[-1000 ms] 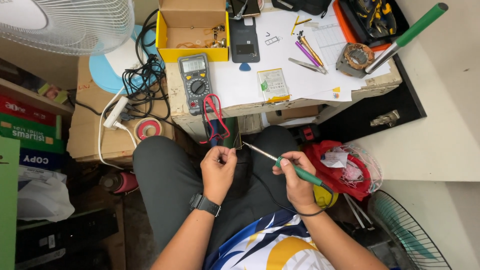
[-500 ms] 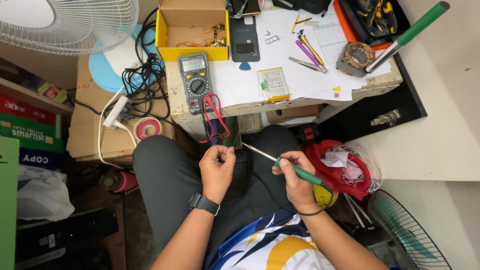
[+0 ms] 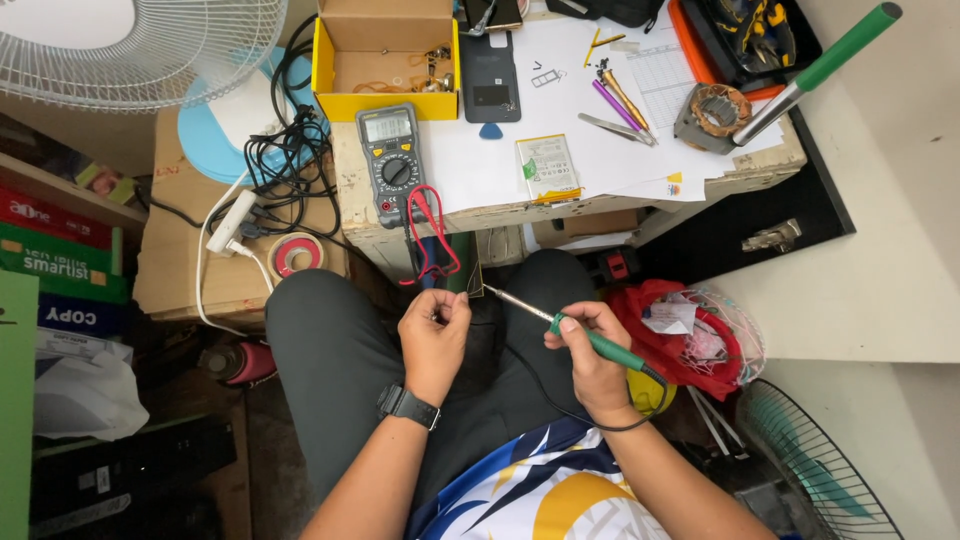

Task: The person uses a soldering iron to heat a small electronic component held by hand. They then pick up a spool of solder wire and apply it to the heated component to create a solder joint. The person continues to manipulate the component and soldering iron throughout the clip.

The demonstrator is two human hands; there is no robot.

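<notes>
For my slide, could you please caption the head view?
Seated person's right hand holds a green-handled soldering iron, tip toward the left hand, below a multimeter.

1. Small worn worktable (image 3: 400, 215) standing at far centre, paper-covered.
2. White standing fan (image 3: 140, 50) sitting far left.
3. Cardboard box (image 3: 190, 265) lying beneath, left.
4. Pale wall (image 3: 880, 260) running along the right.
5. Second fan (image 3: 830, 470) leaning near right.

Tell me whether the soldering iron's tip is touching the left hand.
Apart. The head view shows the soldering iron, held in the right hand, with its tip ending short of the left hand, dark trouser between them.
</notes>
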